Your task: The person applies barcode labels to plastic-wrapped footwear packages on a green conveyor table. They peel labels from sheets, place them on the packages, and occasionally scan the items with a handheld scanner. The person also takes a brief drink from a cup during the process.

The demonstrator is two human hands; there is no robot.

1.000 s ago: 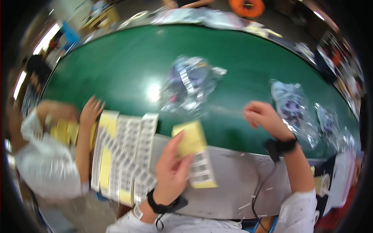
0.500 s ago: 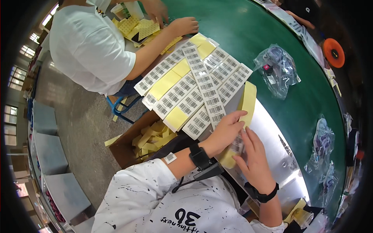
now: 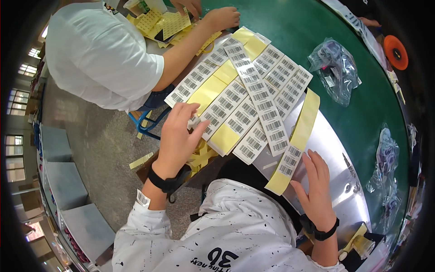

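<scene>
My left hand (image 3: 176, 138) is open at the near-left edge of a spread of barcode label sheets (image 3: 226, 102), thumb and fingers apart. Its fingertips reach the sheet edge; whether they touch it I cannot tell. A long yellow backing strip (image 3: 304, 121) with a few white barcode labels left on it lies at the right of the sheets. Beside its near end is my right hand (image 3: 317, 188), open, with the fingers spread and close to the strip's edge. Another barcode label strip (image 3: 258, 97) lies slantwise across the sheets. One barcode label (image 3: 143, 198) is stuck on my left forearm.
A co-worker in a white shirt (image 3: 104, 59) sits at the far left, hands over yellow sheets (image 3: 170, 25). Below the sheets, a box holds yellow strips (image 3: 199, 158). Bagged items (image 3: 335, 70) lie on the green table (image 3: 283, 22); a metal plate (image 3: 335, 167) curves along its edge.
My left hand has left the yellow strip and moved left to the sheets' edge. My right hand has drawn slightly away from the strip, which now lies flatter. The view has shifted a little.
</scene>
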